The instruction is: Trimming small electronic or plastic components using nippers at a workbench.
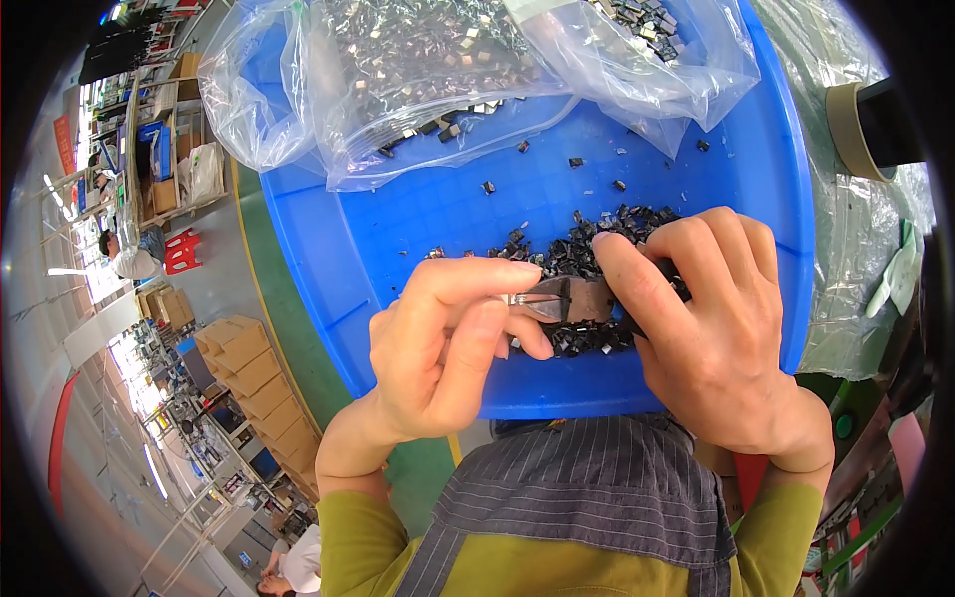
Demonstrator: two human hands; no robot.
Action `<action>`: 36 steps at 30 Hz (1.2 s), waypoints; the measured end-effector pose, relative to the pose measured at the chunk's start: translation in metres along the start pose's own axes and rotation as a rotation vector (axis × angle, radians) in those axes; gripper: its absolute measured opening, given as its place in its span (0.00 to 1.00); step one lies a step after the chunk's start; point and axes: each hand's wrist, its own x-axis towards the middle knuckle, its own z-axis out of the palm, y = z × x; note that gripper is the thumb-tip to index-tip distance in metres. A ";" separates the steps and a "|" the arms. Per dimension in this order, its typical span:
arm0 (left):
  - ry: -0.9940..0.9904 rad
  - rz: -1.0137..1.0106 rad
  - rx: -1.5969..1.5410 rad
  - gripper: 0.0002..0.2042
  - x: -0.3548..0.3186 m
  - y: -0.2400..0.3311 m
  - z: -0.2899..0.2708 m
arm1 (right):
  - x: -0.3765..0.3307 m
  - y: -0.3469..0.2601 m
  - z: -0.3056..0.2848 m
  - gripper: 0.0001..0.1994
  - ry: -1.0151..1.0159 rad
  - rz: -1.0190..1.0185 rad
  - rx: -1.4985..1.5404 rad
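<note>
Your right hand [711, 333] is clenched around the dark handles of a pair of cutters [577, 298], whose metal jaws point toward nine o'clock. Your left hand [448, 343] meets those jaws, thumb and forefinger pinched at the tip on something too small to make out. Both hands hover over the near rim of the blue tray [786, 199], at its six o'clock edge. The heap of small black parts [597, 239] lies just beyond the cutters at twelve o'clock, partly hidden by your right fingers. Clear plastic bags [418, 70] of more parts fill the tray's far side. Bare blue floor shows between bags and heap, with only stray pieces. A tape roll [851, 129] sits outside the rim at two o'clock.
</note>
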 end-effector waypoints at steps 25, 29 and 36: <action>-0.002 0.067 0.155 0.11 0.001 -0.003 0.003 | -0.002 0.000 0.005 0.21 0.007 -0.011 -0.065; 0.006 0.061 0.188 0.11 0.001 -0.003 0.004 | -0.001 -0.001 0.004 0.20 0.001 -0.005 -0.068; 0.002 0.036 0.192 0.11 0.002 0.000 0.005 | -0.003 -0.001 0.004 0.19 -0.005 -0.006 -0.065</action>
